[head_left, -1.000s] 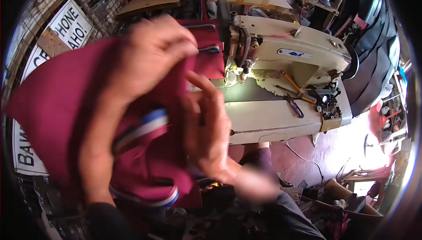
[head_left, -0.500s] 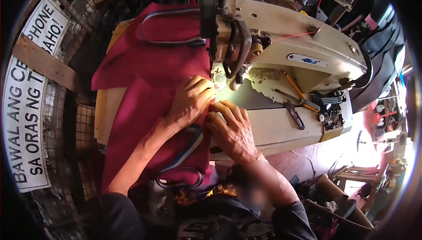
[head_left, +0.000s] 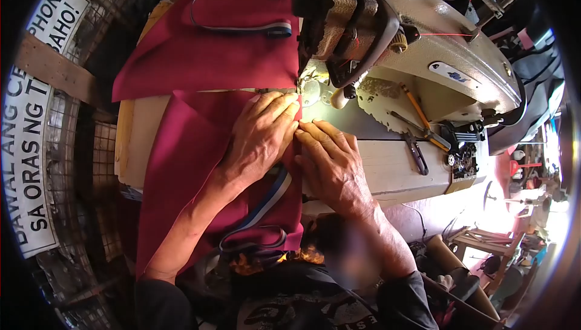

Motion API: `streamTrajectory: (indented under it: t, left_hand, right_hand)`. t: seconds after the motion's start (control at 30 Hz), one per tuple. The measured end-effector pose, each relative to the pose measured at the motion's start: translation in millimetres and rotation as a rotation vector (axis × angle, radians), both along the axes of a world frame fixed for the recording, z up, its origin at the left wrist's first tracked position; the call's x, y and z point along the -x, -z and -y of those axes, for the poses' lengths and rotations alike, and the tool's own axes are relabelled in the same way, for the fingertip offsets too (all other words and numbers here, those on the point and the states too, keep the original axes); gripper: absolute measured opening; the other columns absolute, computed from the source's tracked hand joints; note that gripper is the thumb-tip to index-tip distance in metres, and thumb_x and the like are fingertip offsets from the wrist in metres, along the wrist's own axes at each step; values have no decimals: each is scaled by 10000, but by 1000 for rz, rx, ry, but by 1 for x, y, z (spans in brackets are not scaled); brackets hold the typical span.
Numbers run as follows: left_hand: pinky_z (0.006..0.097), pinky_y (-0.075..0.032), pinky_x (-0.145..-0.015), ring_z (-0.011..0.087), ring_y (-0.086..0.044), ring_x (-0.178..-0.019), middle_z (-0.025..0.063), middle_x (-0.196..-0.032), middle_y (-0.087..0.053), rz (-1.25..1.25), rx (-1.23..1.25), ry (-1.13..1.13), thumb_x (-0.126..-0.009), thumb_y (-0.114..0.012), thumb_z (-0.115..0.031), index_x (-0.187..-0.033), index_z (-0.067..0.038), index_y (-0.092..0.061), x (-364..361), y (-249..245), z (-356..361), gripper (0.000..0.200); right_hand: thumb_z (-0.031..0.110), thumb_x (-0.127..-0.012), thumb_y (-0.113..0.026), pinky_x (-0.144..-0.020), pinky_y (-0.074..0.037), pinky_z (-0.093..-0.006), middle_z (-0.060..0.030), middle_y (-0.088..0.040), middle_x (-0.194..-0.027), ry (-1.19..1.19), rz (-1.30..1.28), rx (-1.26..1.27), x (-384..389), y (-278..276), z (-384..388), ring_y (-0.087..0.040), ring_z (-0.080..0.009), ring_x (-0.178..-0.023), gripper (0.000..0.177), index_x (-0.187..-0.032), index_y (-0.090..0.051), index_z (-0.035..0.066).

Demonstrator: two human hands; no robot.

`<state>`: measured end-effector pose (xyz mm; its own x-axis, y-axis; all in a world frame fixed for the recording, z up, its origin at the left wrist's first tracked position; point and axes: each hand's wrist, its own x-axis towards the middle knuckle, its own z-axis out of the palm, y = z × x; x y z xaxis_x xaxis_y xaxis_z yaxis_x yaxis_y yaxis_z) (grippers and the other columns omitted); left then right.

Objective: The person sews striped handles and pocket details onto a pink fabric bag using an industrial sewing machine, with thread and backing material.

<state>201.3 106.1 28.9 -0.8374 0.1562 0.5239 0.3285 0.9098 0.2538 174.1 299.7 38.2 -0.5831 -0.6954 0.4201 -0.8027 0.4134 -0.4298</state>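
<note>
A maroon fabric piece with blue-and-white striped trim lies across the sewing table in front of a cream sewing machine. My left hand lies flat on the fabric, fingers pointing at the needle area. Beside it, my right hand presses the fabric's right edge against the table, fingertips touching the left hand's. A second maroon piece with the same trim lies behind the needle.
A pencil, pliers and small metal parts lie on the machine bed at the right. A white sign with black lettering hangs on a wire mesh at the left. Cluttered floor shows at the lower right.
A second ago both hands held the fabric up near the camera. They have since laid it on the table and slid it forward toward the needle; the view has moved closer.
</note>
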Motion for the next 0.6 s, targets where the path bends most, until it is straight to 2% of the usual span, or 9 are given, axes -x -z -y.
streamTrajectory:
  t: [0.23, 0.43, 0.6]
  left_hand:
    - [424, -508, -1022, 316, -644, -1137, 151, -1189, -704, -30, -54, -20, -879, -710, -42, -1175, 32, -686, 4, 2, -2, 306]
    - [420, -501, -987, 288, -637, -1109, 140, -1175, -688, -51, -10, 11, -891, -699, -84, -1188, 28, -663, 10, 2, 1, 319]
    - [427, -507, -1026, 319, -632, -1161, 158, -1225, -690, 43, -82, 36, -875, -713, -59, -1201, 33, -668, 9, -2, 7, 342]
  right_hand:
    - [117, -903, -714, -1025, -439, -455, -133, -665, -1317, 5, 29, 13, 2, 3, 1, -596, -330, -1255, 400, -1283, -645, 13]
    - [101, -903, -700, -1023, -439, -447, -143, -652, -1339, 29, 32, 24, 4, 4, 3, -603, -323, -1239, 409, -1297, -636, 11]
    - [111, -906, -702, -1016, -442, -443, -135, -652, -1340, 27, 29, 15, 4, 3, 4, -601, -315, -1240, 406, -1296, -639, 17]
